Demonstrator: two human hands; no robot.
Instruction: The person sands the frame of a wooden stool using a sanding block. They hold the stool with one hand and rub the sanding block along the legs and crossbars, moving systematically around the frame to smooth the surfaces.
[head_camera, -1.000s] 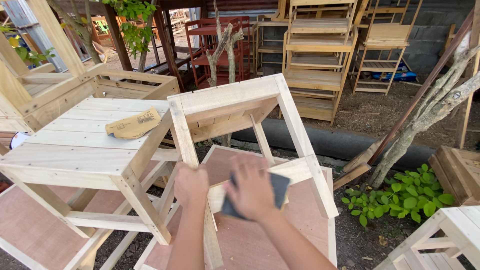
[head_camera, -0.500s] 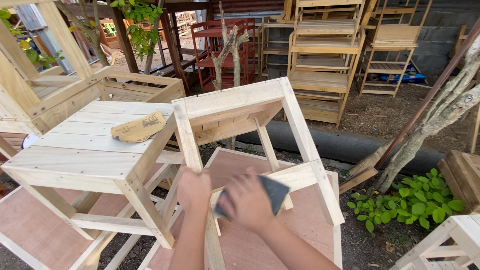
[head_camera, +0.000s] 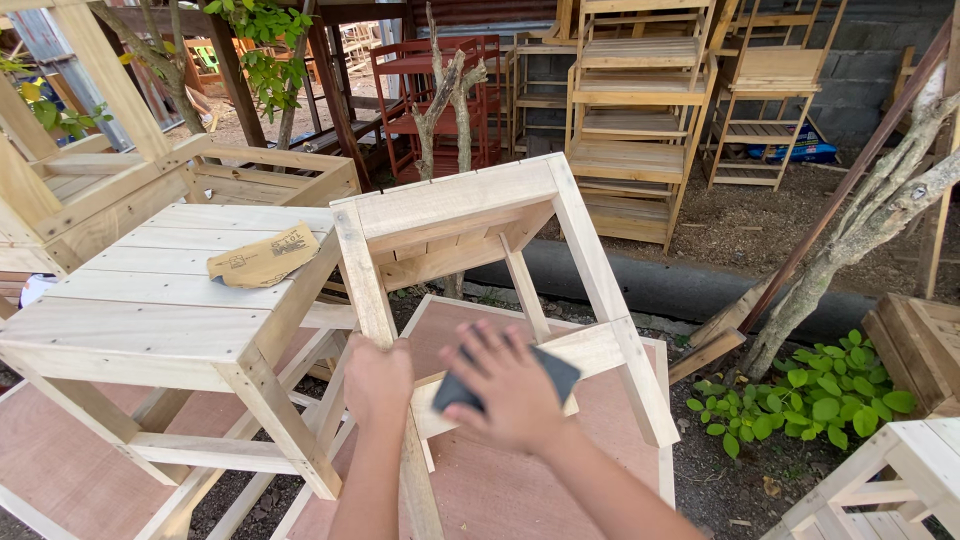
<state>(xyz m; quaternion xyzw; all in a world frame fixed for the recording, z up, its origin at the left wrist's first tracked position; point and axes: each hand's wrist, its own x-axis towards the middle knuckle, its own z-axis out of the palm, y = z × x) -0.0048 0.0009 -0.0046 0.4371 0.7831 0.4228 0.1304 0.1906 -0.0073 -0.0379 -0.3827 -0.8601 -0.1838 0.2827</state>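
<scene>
Bare pine frames fill an open-air furniture yard as a person works on an unfinished stool frame tipped on its side, seen from a head-worn camera. Nearest the lens, the left hand is wrapped around 1 pale upright leg, fingers closed on the wood, while the right hand lies flat with fingers spread, pressing a dark sanding sheet against a lower crosspiece of the same frame. The sheet shows only at its edges beside the palm and fingers. Below the hands, reddish-brown plywood board lies on the ground under the frame. Just to the left stands a slatted wooden table, touching or nearly touching the frame, with a crumpled tan sheet of sandpaper lying on its top near the right edge. To the right, a low leafy green plant grows from dirt beside a leaning tree trunk. Farther back, stacked wooden shelf racks stand against a grey block wall, beside red-painted furniture.
</scene>
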